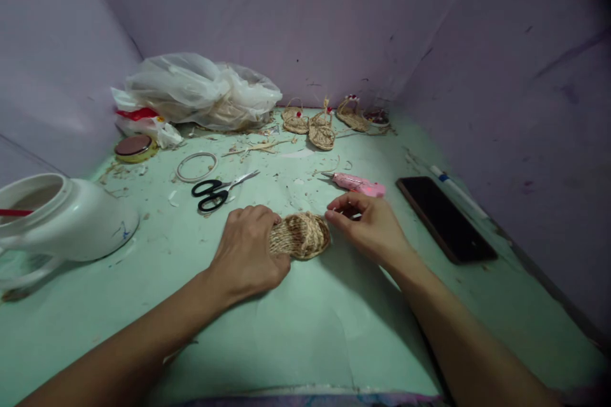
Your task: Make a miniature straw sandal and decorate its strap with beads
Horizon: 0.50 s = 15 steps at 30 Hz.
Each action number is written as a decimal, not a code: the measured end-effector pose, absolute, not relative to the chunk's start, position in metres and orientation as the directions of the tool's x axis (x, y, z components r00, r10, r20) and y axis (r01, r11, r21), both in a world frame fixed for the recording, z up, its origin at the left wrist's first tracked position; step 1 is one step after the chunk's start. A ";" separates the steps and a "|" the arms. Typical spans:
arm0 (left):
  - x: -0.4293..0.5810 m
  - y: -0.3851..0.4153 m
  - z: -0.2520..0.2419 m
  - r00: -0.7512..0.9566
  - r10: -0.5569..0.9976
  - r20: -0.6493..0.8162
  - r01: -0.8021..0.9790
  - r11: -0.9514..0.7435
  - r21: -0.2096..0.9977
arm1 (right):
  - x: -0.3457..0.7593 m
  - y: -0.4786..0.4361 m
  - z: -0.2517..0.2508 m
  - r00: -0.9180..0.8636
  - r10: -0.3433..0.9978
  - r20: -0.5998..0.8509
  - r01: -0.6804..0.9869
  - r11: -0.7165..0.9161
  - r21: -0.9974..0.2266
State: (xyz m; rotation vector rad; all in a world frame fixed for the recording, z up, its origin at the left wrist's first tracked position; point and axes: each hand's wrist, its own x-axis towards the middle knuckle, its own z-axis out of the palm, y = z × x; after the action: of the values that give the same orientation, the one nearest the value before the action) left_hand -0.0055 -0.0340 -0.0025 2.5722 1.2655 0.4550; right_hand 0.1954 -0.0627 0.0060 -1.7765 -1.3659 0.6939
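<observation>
A small woven straw slipper (308,235) lies on its side-to-side length at the middle of the green table, with a braided band across its right end. My left hand (251,248) grips the slipper's left end, its fingers behind and thumb in front. Close by the banded end is my right hand (365,222), thumb and fingertips drawn together in a pinch; whatever they hold is too small to make out. Just beyond this hand a pink glue gun (356,184) rests on the table. Black-handled scissors (217,194) lie partly open beyond my left hand.
At the back are a plastic bag (200,92) and several finished-looking straw slippers (321,133) with red beads. A white jug (95,219) stands left, near a tape ring (196,167) and a round lidded jar (135,148). A phone (443,219) and marker (458,191) lie right.
</observation>
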 end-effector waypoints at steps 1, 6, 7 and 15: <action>-0.005 -0.035 -0.003 0.583 0.795 0.168 0.725 -0.602 0.335 | 0.195 -0.064 0.006 0.258 0.966 0.030 0.573 -0.128 -0.809; -0.005 -0.033 -0.002 0.588 0.794 0.154 0.730 -0.603 0.323 | 0.197 -0.065 0.007 0.324 0.935 0.142 0.520 -0.051 -0.852; -0.005 -0.033 -0.002 0.589 0.794 0.151 0.730 -0.603 0.322 | 0.197 -0.065 0.007 0.345 0.924 0.166 0.480 -0.021 -0.877; -0.005 -0.031 -0.003 0.593 0.793 0.137 0.735 -0.603 0.311 | 0.196 -0.067 0.009 0.449 0.873 0.191 0.385 0.004 -0.923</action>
State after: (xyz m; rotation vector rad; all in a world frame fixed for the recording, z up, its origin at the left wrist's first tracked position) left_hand -0.0052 -0.0314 -0.0033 2.6011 1.2665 0.3868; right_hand 0.1964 -0.0670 0.0090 -1.5932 -1.1263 0.5504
